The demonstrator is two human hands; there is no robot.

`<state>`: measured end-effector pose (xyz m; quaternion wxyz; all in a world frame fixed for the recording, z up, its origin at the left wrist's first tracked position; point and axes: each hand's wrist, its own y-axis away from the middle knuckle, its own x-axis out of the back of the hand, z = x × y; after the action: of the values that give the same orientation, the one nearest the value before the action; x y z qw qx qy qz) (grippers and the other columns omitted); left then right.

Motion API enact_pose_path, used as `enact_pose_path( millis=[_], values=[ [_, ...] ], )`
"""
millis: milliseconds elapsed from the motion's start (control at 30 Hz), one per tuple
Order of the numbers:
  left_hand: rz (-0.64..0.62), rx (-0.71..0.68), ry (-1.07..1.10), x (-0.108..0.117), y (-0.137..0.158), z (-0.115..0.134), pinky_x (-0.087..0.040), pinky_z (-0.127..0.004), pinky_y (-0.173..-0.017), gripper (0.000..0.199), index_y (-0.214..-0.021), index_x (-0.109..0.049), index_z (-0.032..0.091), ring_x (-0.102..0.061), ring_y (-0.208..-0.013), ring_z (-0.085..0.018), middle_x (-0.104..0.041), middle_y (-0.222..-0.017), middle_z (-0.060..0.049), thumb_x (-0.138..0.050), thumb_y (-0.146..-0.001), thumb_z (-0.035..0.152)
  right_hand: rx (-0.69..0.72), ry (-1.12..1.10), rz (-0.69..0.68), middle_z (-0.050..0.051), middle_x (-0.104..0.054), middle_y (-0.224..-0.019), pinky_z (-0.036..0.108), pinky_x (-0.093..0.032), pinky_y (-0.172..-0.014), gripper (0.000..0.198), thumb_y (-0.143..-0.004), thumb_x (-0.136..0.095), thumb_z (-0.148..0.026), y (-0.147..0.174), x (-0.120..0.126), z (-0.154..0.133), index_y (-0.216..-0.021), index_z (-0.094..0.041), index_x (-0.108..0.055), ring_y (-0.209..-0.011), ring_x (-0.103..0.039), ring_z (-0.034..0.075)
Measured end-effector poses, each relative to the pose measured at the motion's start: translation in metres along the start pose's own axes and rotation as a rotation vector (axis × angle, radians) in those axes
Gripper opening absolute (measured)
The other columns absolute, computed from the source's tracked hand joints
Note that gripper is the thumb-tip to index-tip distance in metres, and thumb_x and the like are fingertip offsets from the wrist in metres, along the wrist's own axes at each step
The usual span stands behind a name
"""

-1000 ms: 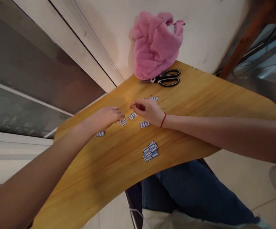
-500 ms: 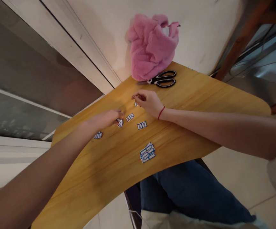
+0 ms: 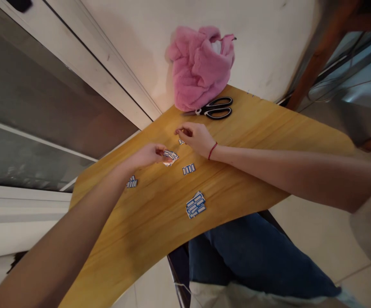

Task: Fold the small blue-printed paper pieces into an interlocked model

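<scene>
My left hand [image 3: 151, 155] is closed on a small fanned bunch of white labels with blue borders [image 3: 171, 156], low over the table. To its right, my right hand [image 3: 197, 136] has thumb and fingertips pinched together; whatever is between them, if anything, is too small to make out. Partly hidden below those fingers lies a label strip [image 3: 181, 142]. Nearer to me a separate label strip [image 3: 188, 169] rests flat. A thicker, uneven pile of labels [image 3: 196, 205] sits towards the table's front edge. By my left forearm is another small label stack [image 3: 132, 182].
Black-handled scissors [image 3: 219, 108] lie at the back of the wooden table [image 3: 252, 128], their blades beside a pink plush bag [image 3: 201, 68]. A white wall [image 3: 262, 51] stands behind, and a framed glass panel [image 3: 44, 98] borders the left side.
My left hand has moved right with its bunch of labels, which now covers the spot where a label strip lay. My right hand stays pinched at nearly the same place. The view has shifted slightly.
</scene>
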<state>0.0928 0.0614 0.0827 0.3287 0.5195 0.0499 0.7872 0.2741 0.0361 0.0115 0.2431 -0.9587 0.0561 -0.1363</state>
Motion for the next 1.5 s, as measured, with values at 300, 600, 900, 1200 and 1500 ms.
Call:
enact_pose_path(
  millis=[300, 600, 900, 1200, 1500],
  values=[
    [0.181, 0.073, -0.056, -0.025, -0.020, 0.001, -0.039, -0.025, -0.054, 0.036, -0.070, -0.047, 0.019, -0.055, -0.063, -0.015, -0.053, -0.062, 0.005, -0.079, -0.052, 0.020, -0.011, 0.016, 0.006, -0.002, -0.052, -0.061, 0.023, -0.031, -0.058, 0.021, -0.086, -0.050, -0.025, -0.001, 0.001, -0.001, -0.082, -0.012, -0.066, -0.056, -0.041, 0.008],
    [0.032, 0.145, 0.106, -0.026, -0.018, 0.000, -0.041, -0.025, -0.053, 0.023, -0.071, -0.055, 0.017, -0.056, -0.057, -0.013, -0.059, -0.061, 0.002, -0.074, -0.059, 0.022, -0.008, 0.022, 0.000, -0.003, -0.049, -0.059, 0.023, -0.030, -0.056, 0.021, -0.086, -0.050, -0.025, -0.002, 0.000, 0.002, -0.082, -0.012, -0.066, -0.055, -0.040, 0.008],
    [0.234, 0.075, 0.039, -0.029, -0.005, 0.014, -0.043, -0.026, -0.063, 0.023, -0.077, -0.050, 0.017, -0.055, -0.065, -0.013, -0.055, -0.067, 0.004, -0.067, -0.063, 0.013, -0.016, 0.011, 0.010, -0.003, -0.048, -0.058, 0.023, -0.030, -0.056, 0.021, -0.085, -0.051, -0.026, -0.002, 0.000, 0.002, -0.081, -0.012, -0.066, -0.055, -0.040, 0.007],
    [-0.091, -0.565, -0.843, -0.005, 0.025, 0.052, -0.040, -0.032, -0.068, 0.022, -0.077, -0.065, 0.019, -0.057, -0.075, -0.019, -0.061, -0.079, -0.005, -0.047, -0.082, 0.008, -0.009, -0.008, 0.099, -0.003, -0.049, -0.061, 0.022, -0.032, -0.059, 0.018, -0.085, -0.051, -0.024, -0.017, 0.007, 0.012, -0.079, -0.013, -0.064, -0.060, -0.042, 0.008],
    [-0.347, -0.953, -0.827, -0.026, 0.031, 0.057, -0.042, -0.036, -0.093, 0.035, -0.062, -0.064, 0.025, -0.058, -0.099, -0.020, -0.067, -0.088, -0.005, -0.047, -0.079, 0.001, -0.025, 0.016, 0.148, -0.002, -0.048, -0.061, 0.023, -0.032, -0.060, 0.020, -0.085, -0.050, -0.027, -0.023, 0.008, 0.020, -0.076, -0.014, -0.062, -0.062, -0.043, 0.009]
  ],
)
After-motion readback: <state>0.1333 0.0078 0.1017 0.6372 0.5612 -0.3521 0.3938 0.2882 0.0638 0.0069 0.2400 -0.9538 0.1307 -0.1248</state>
